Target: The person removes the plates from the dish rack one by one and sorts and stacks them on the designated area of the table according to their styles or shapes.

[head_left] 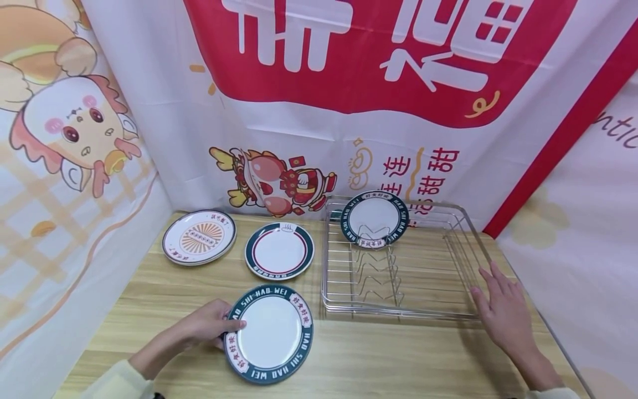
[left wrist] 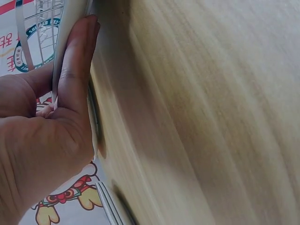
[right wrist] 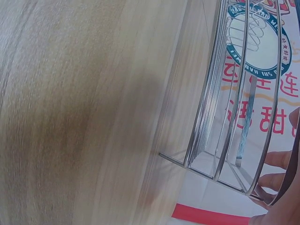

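Observation:
My left hand grips a white plate with a dark green lettered rim by its left edge, thumb on top and fingers underneath. In the left wrist view this plate appears edge-on, raised off the wooden table. A wire dish rack stands on the right, and my right hand touches its front right corner with fingers spread and fairly straight. Inside the rack, a matching green-rimmed plate leans upright at the back left among the wire dividers. In the right wrist view, rack bars partly cover the fingers.
Behind the held plate lies another plate with a green rim and red inner ring. Further left sits a small stack of white plates with an orange sunburst print. A printed cloth backdrop rises behind the table.

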### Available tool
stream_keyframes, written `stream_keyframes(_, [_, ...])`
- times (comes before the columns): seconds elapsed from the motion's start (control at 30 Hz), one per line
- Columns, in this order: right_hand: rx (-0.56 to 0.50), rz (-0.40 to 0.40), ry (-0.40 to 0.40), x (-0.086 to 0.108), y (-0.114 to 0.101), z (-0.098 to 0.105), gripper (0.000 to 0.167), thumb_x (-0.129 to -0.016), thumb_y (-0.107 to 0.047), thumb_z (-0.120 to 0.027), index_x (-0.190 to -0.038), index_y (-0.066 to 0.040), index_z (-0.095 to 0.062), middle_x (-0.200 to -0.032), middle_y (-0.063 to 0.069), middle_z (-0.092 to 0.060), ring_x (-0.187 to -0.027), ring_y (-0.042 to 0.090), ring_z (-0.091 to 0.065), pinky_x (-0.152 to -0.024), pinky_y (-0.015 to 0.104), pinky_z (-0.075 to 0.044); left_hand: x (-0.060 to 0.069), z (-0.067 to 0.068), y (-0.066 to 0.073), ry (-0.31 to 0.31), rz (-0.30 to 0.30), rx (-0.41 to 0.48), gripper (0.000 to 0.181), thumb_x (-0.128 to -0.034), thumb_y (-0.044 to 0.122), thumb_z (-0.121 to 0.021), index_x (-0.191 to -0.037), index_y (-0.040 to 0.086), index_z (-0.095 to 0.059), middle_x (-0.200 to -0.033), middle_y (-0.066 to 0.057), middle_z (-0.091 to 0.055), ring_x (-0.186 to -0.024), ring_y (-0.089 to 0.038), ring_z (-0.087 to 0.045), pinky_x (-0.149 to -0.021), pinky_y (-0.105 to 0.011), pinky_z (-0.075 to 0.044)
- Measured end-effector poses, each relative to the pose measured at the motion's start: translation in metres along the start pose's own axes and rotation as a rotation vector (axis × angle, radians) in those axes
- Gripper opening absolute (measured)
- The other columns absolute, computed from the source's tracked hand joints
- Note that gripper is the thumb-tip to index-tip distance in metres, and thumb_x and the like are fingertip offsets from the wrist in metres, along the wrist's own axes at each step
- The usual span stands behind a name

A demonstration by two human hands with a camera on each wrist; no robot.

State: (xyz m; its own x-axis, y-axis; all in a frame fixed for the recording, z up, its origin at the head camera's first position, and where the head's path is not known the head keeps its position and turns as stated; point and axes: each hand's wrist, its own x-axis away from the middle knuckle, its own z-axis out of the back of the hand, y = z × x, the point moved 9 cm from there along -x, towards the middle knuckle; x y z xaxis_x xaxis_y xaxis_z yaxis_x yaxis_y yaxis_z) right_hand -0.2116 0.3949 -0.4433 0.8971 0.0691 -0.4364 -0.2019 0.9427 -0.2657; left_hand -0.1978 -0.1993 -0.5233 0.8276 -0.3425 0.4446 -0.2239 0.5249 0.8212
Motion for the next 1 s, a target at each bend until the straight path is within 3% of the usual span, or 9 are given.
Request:
stream_keyframes(0.4, [0.001, 0.006, 0.016, 0.002, 0.000, 0.001, 0.050, -0.109, -0.025, -0.054, -0.145, 0.009, -0.051, -0.159, 0.036, -0.039, -0.139, 0.058, -0.041, -0.124, 0.070, -0.014, -0.007, -0.004, -0.012, 0.065, 0.069, -0.031, 0.018, -0.1006, 0.016, -0.073, -0.090, 0.002, -0.069, -0.070, -0.008, -0.072, -0.051, -0.011, -0.062, -0.048, -0.021, -0.051])
stream_keyframes(0.67, [0.003, 0.010, 0.016, 0.002, -0.001, 0.001, 0.050, -0.110, -0.026, -0.052, -0.145, 0.010, -0.051, -0.158, 0.037, -0.039, -0.138, 0.058, -0.041, -0.123, 0.071, -0.016, -0.006, -0.003, -0.016, 0.161, 0.128, -0.128, 0.025, -0.0952, 0.018, -0.080, -0.080, 0.005, -0.065, -0.063, -0.009, -0.069, -0.045, -0.012, -0.062, -0.046, -0.025, -0.054])
stream_keyframes(1.0, [-0.001, 0.009, 0.009, 0.000, -0.002, 0.001, 0.051, -0.110, -0.027, -0.051, -0.145, 0.010, -0.050, -0.160, 0.036, -0.037, -0.138, 0.059, -0.040, -0.124, 0.069, -0.013, -0.005, 0.003, -0.008, 0.172, 0.126, -0.315, 0.039, -0.0908, 0.030, -0.085, -0.071, 0.007, -0.061, -0.054, -0.007, -0.064, -0.040, -0.011, -0.060, -0.041, -0.020, -0.046])
